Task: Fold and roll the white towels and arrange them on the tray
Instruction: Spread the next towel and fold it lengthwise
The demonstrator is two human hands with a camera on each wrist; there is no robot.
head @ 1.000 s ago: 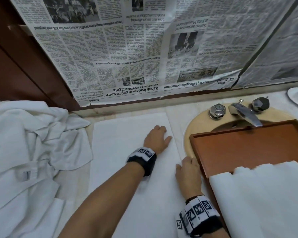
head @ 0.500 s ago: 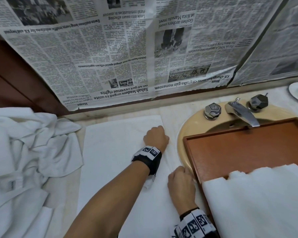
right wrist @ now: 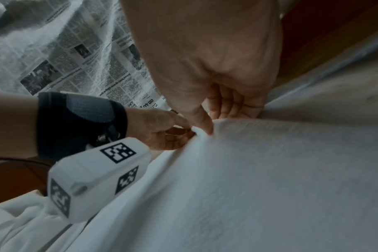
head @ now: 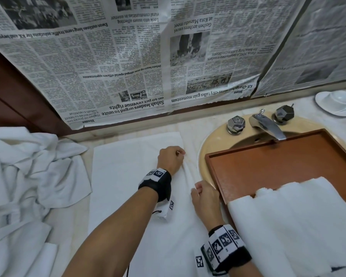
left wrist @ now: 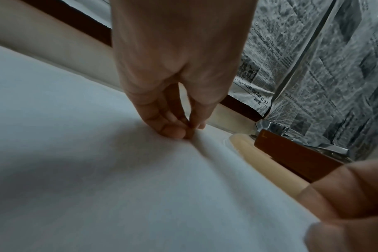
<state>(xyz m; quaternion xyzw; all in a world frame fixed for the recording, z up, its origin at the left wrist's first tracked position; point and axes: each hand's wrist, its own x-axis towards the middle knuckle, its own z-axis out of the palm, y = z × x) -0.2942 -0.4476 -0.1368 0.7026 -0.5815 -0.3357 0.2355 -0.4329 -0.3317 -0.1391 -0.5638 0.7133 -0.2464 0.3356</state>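
Note:
A white towel lies spread flat on the counter, left of the sink. My left hand pinches its right edge near the far corner, thumb against fingers. My right hand pinches the same edge closer to me, lifting a small ridge of towel. The brown wooden tray sits over the sink, and several rolled white towels lie in its near half.
A heap of crumpled white towels fills the counter at left. Newspaper covers the wall behind. The faucet and its two knobs stand behind the tray. A white cup on a saucer sits far right.
Both hands lay flat on the towel's right edge a second ago. They have since curled and pinched that edge, raising a ridge of fabric.

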